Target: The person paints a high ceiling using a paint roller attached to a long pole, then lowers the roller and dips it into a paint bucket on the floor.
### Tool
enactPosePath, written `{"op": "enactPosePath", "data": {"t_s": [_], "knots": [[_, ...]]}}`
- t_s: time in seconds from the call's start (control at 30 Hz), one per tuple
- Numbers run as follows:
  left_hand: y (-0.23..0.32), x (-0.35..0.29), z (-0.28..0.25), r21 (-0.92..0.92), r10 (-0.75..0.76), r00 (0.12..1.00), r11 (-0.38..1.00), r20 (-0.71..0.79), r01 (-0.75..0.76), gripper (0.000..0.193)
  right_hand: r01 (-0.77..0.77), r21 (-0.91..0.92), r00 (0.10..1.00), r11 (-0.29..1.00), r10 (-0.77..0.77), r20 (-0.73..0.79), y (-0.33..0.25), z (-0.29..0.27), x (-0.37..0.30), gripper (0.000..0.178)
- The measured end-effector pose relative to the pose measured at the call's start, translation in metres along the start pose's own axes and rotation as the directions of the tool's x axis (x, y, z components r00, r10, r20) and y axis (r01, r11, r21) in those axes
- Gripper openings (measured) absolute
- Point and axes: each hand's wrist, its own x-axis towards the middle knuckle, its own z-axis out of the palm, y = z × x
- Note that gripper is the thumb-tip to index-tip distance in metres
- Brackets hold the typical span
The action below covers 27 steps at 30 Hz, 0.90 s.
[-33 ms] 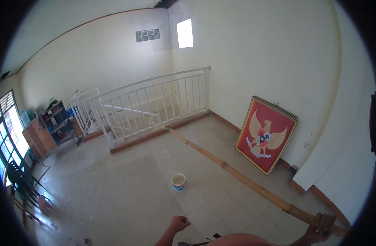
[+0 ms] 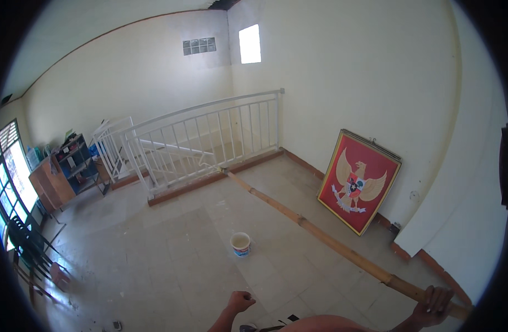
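Note:
My right hand (image 2: 436, 301) is wrapped round the near end of a long bamboo pole (image 2: 327, 238) at the lower right. The pole slants up and left across the floor, toward the foot of a white railing. A thin, pale bent piece (image 2: 206, 161) shows at its far tip, too small to make out fully. Low in the middle, my left hand (image 2: 242, 301) hangs apart from the pole, its fingers curled closed and nothing visible in them. Beyond it on the floor stands a small white bucket (image 2: 240, 252) with a coloured label and pale contents.
The white metal railing (image 2: 210, 124) stands on a low brown kerb at the back. A framed red picture (image 2: 359, 182) with a golden eagle leans against the right wall. A cabinet (image 2: 55, 185) with cluttered shelves and stacked dark chairs (image 2: 30, 243) stand at the left by windows.

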Motion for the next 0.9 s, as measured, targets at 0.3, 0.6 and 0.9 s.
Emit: {"op": "enactPosePath", "data": {"t_s": [0.3, 0.6, 0.9], "knots": [[-0.027, -0.014, -0.05, 0.024, 0.066, 0.996, 0.997, 0.061, -0.067, 0.033, 0.023, -0.092, 0.973, 0.996, -0.001, 0.23, -0.017, 0.051, -0.037, 0.028], [0.06, 0.031, -0.114, -0.104, 0.276, 0.945, 0.949, -0.175, -0.297, 0.016, -0.033, 0.0, 0.991, 0.999, 0.033, 0.133, -0.042, 0.081, -0.057, 0.029], [0.135, 0.007, -0.064, -0.281, 0.302, 0.925, 0.889, -0.232, -0.361, 0.01, -0.012, 0.049, 0.993, 0.999, 0.006, 0.121, -0.089, 0.036, -0.036, 0.029]]}}
